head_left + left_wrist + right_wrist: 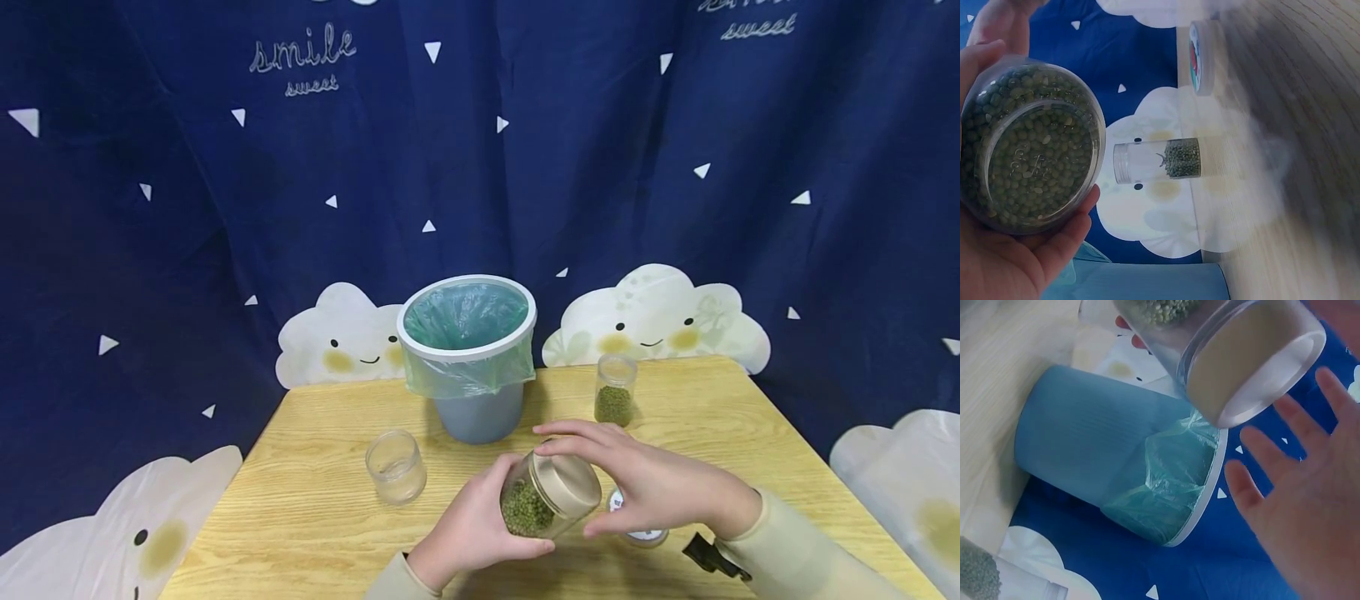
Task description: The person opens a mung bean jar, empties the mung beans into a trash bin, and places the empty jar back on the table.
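My left hand (480, 518) grips a clear jar (527, 508) partly filled with green beans, likely mung beans, and holds it tilted above the table. A smooth beige lid (567, 483) caps the jar, its top turned up and to the right. Around that lid my right hand (656, 477) hovers with spread fingers (1297, 425). The left wrist view shows the jar's round base (1041, 150), with beans pressed behind it. Below the right hand lies a round lid with a printed top (647, 535), partly hidden by that hand.
A blue-grey bin (480, 412) with a green liner stands at the back middle of the wooden table (315, 500). An uncapped clear jar (396, 471) sits left of the hands. Towards the back right stands a slim clear jar (615, 392) part-filled with green beans. A blue curtain (360, 167) hangs behind.
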Demonstrator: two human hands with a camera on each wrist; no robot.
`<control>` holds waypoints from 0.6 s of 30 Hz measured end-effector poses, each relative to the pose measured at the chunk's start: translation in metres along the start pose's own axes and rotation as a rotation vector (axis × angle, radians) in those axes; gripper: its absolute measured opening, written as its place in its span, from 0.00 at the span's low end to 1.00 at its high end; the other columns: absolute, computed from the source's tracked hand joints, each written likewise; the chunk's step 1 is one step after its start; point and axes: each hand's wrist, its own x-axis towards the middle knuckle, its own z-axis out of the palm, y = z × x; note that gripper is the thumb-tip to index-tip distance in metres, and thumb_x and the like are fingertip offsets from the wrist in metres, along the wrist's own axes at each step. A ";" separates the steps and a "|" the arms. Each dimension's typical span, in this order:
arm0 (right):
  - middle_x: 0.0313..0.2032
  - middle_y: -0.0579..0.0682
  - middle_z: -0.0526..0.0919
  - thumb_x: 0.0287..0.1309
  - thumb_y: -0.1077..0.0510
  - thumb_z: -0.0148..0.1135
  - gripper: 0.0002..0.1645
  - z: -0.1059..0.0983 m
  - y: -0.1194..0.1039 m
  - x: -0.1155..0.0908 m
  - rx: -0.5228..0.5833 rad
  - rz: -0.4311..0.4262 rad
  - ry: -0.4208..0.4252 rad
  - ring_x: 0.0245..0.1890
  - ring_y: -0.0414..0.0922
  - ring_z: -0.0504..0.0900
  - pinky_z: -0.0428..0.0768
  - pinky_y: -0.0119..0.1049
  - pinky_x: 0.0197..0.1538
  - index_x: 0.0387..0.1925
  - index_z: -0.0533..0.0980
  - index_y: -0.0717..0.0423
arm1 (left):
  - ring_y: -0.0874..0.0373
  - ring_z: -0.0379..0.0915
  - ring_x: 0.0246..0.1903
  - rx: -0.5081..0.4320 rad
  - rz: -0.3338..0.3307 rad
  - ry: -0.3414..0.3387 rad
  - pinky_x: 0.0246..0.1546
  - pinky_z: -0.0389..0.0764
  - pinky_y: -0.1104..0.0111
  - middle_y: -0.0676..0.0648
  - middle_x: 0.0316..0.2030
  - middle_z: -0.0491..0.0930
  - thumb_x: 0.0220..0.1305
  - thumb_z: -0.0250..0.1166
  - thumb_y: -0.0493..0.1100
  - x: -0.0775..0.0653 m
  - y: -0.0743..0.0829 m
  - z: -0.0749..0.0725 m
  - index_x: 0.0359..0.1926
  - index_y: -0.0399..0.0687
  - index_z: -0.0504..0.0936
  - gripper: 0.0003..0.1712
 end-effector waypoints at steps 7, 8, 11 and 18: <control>0.64 0.40 0.66 0.51 0.34 0.66 0.47 0.004 0.000 0.003 -0.047 0.110 0.066 0.61 0.39 0.70 0.75 0.47 0.57 0.69 0.59 0.40 | 0.70 0.75 0.45 0.010 -0.017 0.007 0.47 0.78 0.71 0.62 0.51 0.76 0.36 0.78 0.65 0.000 0.000 -0.001 0.63 0.64 0.64 0.52; 0.63 0.38 0.67 0.51 0.33 0.65 0.47 0.005 -0.001 0.003 -0.041 0.131 0.065 0.60 0.38 0.71 0.76 0.46 0.56 0.69 0.60 0.39 | 0.69 0.75 0.45 0.011 -0.016 0.008 0.47 0.78 0.71 0.62 0.51 0.76 0.36 0.78 0.65 0.000 0.000 -0.001 0.62 0.64 0.64 0.51; 0.61 0.34 0.68 0.50 0.31 0.63 0.46 0.007 -0.001 0.003 -0.012 0.193 0.050 0.56 0.35 0.74 0.79 0.41 0.54 0.68 0.61 0.39 | 0.70 0.75 0.45 0.013 -0.011 0.011 0.47 0.78 0.71 0.62 0.51 0.76 0.37 0.78 0.65 -0.001 0.000 -0.001 0.62 0.63 0.64 0.51; 0.59 0.32 0.68 0.50 0.30 0.63 0.45 0.010 -0.001 0.004 0.019 0.248 0.025 0.52 0.32 0.74 0.79 0.36 0.52 0.67 0.63 0.39 | 0.70 0.74 0.45 0.020 -0.002 0.012 0.46 0.77 0.72 0.62 0.50 0.76 0.37 0.78 0.66 -0.002 -0.001 0.000 0.62 0.63 0.64 0.51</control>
